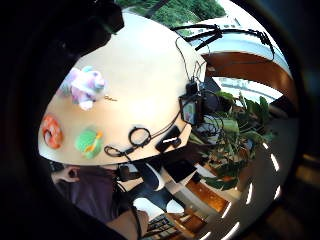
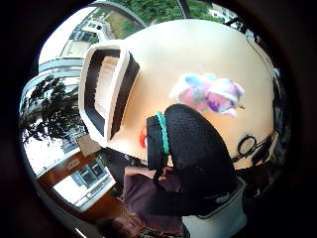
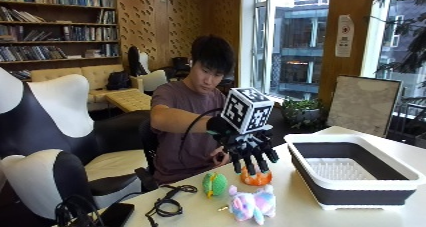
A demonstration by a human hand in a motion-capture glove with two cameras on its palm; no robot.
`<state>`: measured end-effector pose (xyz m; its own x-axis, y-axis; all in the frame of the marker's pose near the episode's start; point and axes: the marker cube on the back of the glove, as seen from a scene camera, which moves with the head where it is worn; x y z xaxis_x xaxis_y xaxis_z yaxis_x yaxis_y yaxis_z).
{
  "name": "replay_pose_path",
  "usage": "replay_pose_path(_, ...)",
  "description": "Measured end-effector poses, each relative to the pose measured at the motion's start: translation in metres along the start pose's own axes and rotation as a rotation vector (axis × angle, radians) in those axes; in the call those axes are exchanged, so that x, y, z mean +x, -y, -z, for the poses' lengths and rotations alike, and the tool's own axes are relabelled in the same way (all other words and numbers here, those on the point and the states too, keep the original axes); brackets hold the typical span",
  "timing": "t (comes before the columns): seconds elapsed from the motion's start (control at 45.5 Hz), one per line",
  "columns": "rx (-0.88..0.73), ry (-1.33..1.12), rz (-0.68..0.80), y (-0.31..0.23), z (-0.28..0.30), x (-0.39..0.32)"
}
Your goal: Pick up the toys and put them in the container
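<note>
- The gloved right hand [image 3: 249, 149] hangs above the desk [image 3: 373, 214] with its fingers [image 3: 256, 163] spread and pointing down — nothing is held in them.
- Directly under those fingertips sits an orange toy [image 3: 255, 178] on the desk; whether the fingers touch it cannot be told from the outside view.
- At about 9 o'clock from the orange toy, just beside it, stands a green toy [image 3: 214, 183] with an orange patch.
- At roughly 6 o'clock from the orange toy, nearer the camera, lies a pastel plush toy [image 3: 253, 204] in pink, blue and purple — apart from the hand.
- The container [image 3: 353, 174], a white-rimmed tub with dark walls, rests on the desk at 3 o'clock from the hand, near but not touching the toys; no toy shows inside it.
- In the little finger side palm view the plush [image 1: 84, 87], the orange toy [image 1: 52, 131] and the green toy [image 1: 89, 143] all lie on the desk.
- A coiled black cable [image 3: 166, 203] lies on the desk at 9 o'clock from the plush.
</note>
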<state>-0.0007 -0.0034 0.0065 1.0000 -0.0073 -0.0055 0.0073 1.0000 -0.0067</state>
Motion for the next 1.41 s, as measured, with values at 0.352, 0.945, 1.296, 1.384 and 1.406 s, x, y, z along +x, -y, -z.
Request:
replay_pose_path(0.352, -0.167, 0.021, 0.038, 0.037, -0.101, -0.012)
replay_pose_path(0.945, 0.137, 0.176, 0.062, 0.051, -0.094, -0.022)
replay_pose_path(1.296, 0.389, 0.124, 0.257, -0.033, 0.119, -0.109)
replay_pose_path(1.384, 0.454, 0.11, 0.306, -0.044, 0.149, -0.153)
replay_pose_path(1.406, 0.464, 0.111, 0.314, -0.044, 0.154, -0.165)
